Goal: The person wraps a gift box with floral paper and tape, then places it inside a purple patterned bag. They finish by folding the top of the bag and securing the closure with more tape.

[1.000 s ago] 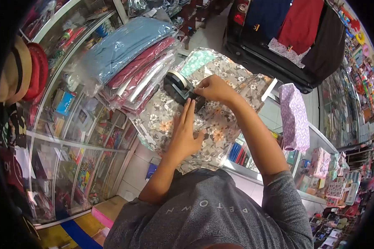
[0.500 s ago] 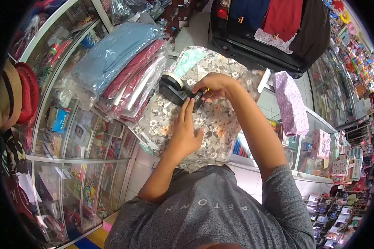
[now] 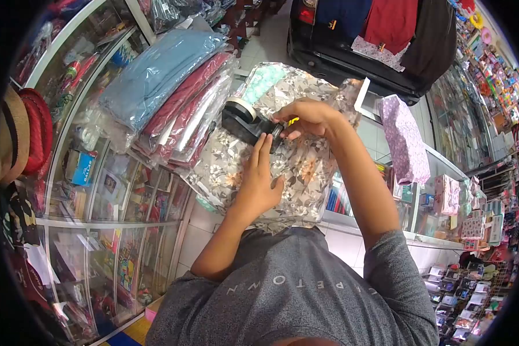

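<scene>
A black tape dispenser [image 3: 240, 126] with a pale roll of tape [image 3: 241, 108] stands on floral wrapping paper [image 3: 236, 167]. My left hand [image 3: 262, 179] rests its outstretched fingertips against the near side of the dispenser. At the dispenser's right end is my right hand [image 3: 305, 118], its fingers curled and pinched near the cutting edge. A small yellow item [image 3: 294, 121] shows between those fingers; what exactly they grip is too small to make out.
Plastic-wrapped folded clothes [image 3: 161, 81] lie on the glass case at the left. A purple patterned parcel [image 3: 405, 138] sits on the right-hand counter. Behind the work surface is a dark car [image 3: 352, 63] with garments hung over it.
My right hand has shifted slightly to the right, and more of the yellow item shows. My left hand stays at the dispenser.
</scene>
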{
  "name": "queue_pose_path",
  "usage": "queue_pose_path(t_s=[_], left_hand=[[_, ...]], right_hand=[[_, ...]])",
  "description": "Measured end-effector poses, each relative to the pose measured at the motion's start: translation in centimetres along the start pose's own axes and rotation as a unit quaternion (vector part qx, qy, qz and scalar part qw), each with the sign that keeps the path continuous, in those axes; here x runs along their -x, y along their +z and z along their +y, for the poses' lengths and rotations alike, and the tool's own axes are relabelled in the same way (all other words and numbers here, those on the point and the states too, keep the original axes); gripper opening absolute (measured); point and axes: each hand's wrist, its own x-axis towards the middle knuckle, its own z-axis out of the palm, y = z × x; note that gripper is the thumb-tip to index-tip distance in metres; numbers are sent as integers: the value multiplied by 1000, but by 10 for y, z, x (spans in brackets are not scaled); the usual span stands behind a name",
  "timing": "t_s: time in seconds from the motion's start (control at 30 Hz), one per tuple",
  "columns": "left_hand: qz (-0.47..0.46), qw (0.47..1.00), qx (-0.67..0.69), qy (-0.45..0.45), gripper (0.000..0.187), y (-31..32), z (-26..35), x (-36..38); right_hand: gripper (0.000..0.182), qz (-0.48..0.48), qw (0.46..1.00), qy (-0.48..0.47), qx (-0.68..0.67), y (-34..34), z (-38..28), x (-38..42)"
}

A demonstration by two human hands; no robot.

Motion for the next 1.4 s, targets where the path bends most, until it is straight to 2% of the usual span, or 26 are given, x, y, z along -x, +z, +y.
queue_pose_path(t_s=[0.17,0.27,0.33,0.37,0.43,0.57,0.63,0.83,1.03,1.4], left_hand=[[1,1000,-4,5,91,0,1,0],[-4,1000,-8,-3,92,-1,2,0],[-14,1000,-6,-17,92,-2,3,0],[-14,1000,-5,-18,92,-1,2,0],[-15,1000,-16,-11,92,-1,2,0],[-23,999,-20,-28,90,0,5,-1],[-20,999,-19,-20,88,1,2,-1],[-14,999,-24,-16,89,0,5,-2],[-3,999,-33,-23,90,5,5,-2],[15,999,-47,-21,92,10,7,-3]], right_hand=[[34,-10,998,-31,-56,-1,9,7],[28,26,997,-43,-58,9,5,21],[23,115,989,-43,87,11,4,26],[23,115,989,-43,86,13,5,26],[19,174,974,-30,143,16,7,27],[16,154,984,-28,86,19,9,34],[11,95,992,-77,7,15,15,29],[12,87,990,-94,-51,8,26,26],[14,109,991,-82,-7,15,29,31],[15,126,987,-90,-36,20,40,32]])
